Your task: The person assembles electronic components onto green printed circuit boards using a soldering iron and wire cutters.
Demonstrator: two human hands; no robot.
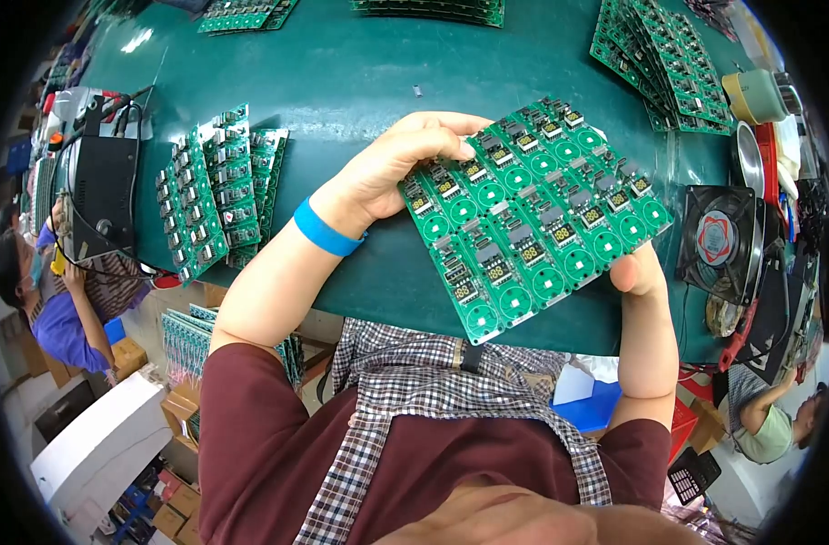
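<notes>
A green circuit board panel (546,238) is held tilted above the table in both my hands. It carries rows of small display modules, chips and round ring patterns. My left hand (405,162) grips its upper left edge, thumb on top and the other fingers partly behind it. A blue band circles that wrist. At the lower right corner my right hand (643,272) holds the panel, its thumb at the edge and the remaining fingers hidden underneath. To the left, a fanned stack of similar boards (194,207) rests on the green table (333,77).
More board stacks stand at the far edge (428,9) and far right (664,64). A black fan (719,241) sits at the right, near a greenish cup (752,96). A black box with cables (104,195) is at the left. Other people (65,313) sit on both sides.
</notes>
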